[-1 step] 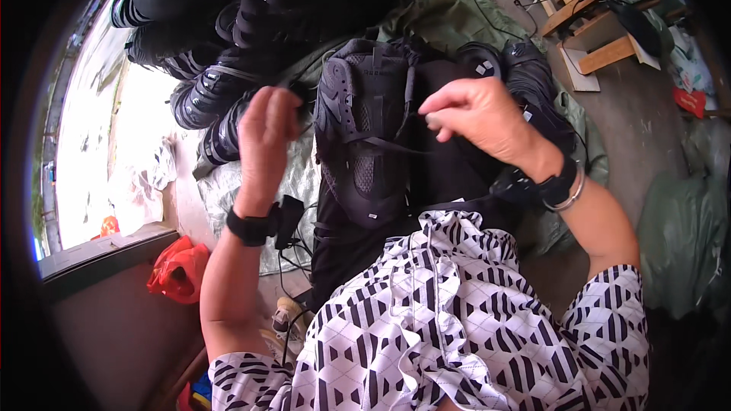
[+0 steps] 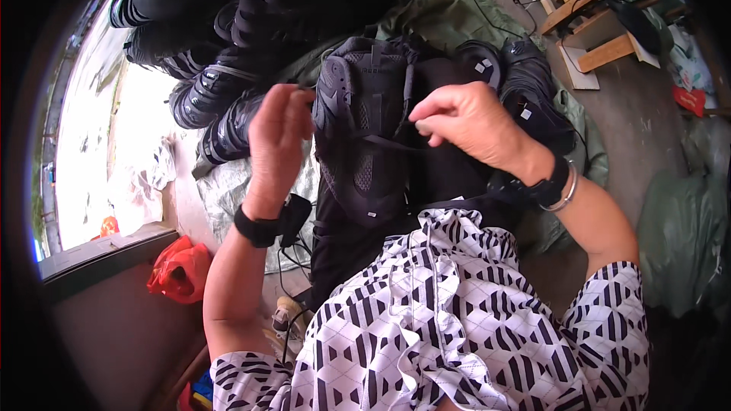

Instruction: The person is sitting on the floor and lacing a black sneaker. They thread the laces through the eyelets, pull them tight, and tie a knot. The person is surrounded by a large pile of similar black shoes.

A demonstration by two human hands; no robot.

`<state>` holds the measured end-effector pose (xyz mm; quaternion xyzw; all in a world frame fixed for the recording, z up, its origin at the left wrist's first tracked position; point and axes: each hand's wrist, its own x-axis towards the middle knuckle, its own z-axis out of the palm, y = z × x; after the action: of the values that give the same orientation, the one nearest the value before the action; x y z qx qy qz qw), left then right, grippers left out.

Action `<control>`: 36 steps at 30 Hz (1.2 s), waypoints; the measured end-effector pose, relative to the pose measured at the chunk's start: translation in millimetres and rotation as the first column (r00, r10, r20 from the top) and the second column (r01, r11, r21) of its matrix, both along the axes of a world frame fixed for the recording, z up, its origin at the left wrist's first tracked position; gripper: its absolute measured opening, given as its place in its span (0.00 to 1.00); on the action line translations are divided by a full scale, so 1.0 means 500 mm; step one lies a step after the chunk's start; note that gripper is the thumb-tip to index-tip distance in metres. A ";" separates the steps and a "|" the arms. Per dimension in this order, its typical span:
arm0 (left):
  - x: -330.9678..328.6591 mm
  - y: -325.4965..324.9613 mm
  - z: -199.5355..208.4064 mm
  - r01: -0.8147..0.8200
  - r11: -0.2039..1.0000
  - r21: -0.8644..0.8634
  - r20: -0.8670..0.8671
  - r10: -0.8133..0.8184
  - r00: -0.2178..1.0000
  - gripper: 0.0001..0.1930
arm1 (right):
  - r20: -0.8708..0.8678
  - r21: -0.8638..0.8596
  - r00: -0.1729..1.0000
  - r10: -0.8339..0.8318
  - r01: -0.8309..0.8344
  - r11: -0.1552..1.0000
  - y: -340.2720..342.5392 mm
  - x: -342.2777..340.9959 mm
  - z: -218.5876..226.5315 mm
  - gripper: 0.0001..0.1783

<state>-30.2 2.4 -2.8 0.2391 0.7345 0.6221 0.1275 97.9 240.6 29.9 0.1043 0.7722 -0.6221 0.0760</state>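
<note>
Between the left hand [image 2: 280, 133] and the right hand [image 2: 480, 123], the shoe [image 2: 373, 110] looked matt and rough-meshed. Behind the right hand, the bangle [image 2: 569, 193] shone like smooth metal; beyond it stood bare wood, a stool [image 2: 605, 54]. Behind the left, the red bag [image 2: 178, 268] (quite crumpled) seemed thin plastic.

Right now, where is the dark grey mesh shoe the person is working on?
In the head view, the dark grey shoe lies upper-centre on the black-trousered lap, between the bare left hand and the bare right hand.

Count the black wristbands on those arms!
2: one black wristband around the left wrist, another black wristband around the right wrist, beside a silver bangle.
</note>
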 end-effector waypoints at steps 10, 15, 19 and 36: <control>0.054 -0.069 -0.001 0.250 0.828 -0.501 0.046 -0.263 0.964 0.13 | -0.186 0.422 0.976 0.116 -0.027 0.906 -0.021 0.001 -0.043 0.05; 0.046 -0.050 0.012 0.020 0.996 -0.092 0.049 -0.015 0.999 0.09 | -0.158 0.489 0.977 0.144 -0.049 0.871 -0.024 0.002 -0.045 0.06; 0.047 -0.040 0.000 0.067 0.998 -0.002 0.193 -0.066 0.979 0.09 | -0.136 0.449 0.985 0.107 -0.035 0.893 -0.022 -0.001 -0.045 0.06; 0.057 -0.021 -0.008 0.142 0.975 -0.170 0.137 -0.119 0.983 0.12 | -0.194 0.527 0.963 0.188 -0.059 0.848 -0.033 -0.018 -0.035 0.07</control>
<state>-1.5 -8.3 -6.8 0.2346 0.7607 0.5576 0.2354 88.9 224.4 12.2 -0.0047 0.9192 -0.3938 -0.0079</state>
